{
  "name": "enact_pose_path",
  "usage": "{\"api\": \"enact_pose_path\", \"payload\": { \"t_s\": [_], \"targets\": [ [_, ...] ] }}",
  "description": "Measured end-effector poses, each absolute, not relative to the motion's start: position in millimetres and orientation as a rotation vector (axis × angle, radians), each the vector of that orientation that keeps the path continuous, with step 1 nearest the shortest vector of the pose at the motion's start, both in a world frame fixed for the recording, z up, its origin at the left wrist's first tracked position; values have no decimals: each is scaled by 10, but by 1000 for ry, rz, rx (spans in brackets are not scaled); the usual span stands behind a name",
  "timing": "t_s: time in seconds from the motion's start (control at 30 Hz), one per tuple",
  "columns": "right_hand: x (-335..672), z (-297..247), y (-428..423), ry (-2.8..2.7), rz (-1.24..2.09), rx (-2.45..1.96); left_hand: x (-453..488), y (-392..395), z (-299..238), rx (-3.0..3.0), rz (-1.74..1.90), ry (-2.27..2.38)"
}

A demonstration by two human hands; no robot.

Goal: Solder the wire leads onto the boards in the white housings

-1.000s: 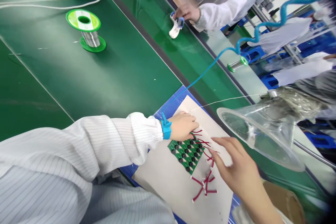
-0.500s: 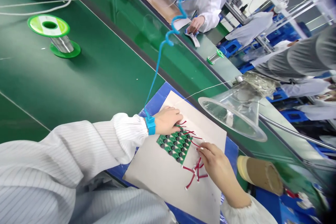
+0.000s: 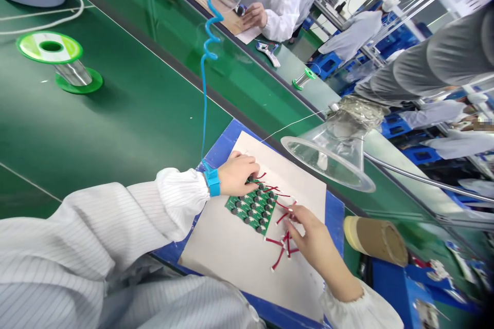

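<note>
A green circuit board [image 3: 252,209] with rows of round black parts lies tilted on a pale sheet. My left hand [image 3: 240,173], wearing a blue wrist strap [image 3: 212,180], has its fingers curled over the board's far corner; the fingertips are partly hidden. Several short red cables [image 3: 271,188] lie along the board's right edge. My right hand [image 3: 312,236] is just right of the board, thumb and forefinger apart, beside a red cable [image 3: 283,217] with a white connector. Nearer me lies a loose pile of red cables [image 3: 286,247] with white ends.
A clear fume funnel [image 3: 328,164] on a grey hose hangs right of the sheet [image 3: 231,257]. A solder wire spool [image 3: 71,69] stands at left. A brown tape roll [image 3: 376,240] lies at right. Across the bench, a co-worker's hand [image 3: 254,14] is at work.
My right thumb and forefinger have parted from their pinch on a red cable. My left hand stays at the board's corner. The co-worker's hand has moved off a white-and-blue tool. The view has shifted slightly.
</note>
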State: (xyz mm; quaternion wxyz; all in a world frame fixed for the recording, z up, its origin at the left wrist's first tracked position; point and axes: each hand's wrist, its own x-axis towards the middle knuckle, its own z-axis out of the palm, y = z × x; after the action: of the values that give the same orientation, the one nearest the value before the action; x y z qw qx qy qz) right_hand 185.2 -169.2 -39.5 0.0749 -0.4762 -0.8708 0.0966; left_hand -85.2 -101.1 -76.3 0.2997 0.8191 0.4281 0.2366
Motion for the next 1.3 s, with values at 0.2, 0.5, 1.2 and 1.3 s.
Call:
{"api": "enact_pose_path", "payload": {
  "t_s": [0.2, 0.5, 1.2, 1.3],
  "targets": [
    [1810, -478, -1692, -2729, 300, -1348, -845, -1008, -786, 2179, 647, 1135],
    [1761, -404, -1734, -2726, 390, -1321, -845, -1030, -776, 2192, 650, 1143],
    [1114, -51, -1987, -2298, 642, -1090, -853, -1025, -773, 2173, 656, 1124],
    [1050, -123, -1932, -2285, 593, -1164, -861, -1010, -767, 2154, 651, 1127]
  ]
}}
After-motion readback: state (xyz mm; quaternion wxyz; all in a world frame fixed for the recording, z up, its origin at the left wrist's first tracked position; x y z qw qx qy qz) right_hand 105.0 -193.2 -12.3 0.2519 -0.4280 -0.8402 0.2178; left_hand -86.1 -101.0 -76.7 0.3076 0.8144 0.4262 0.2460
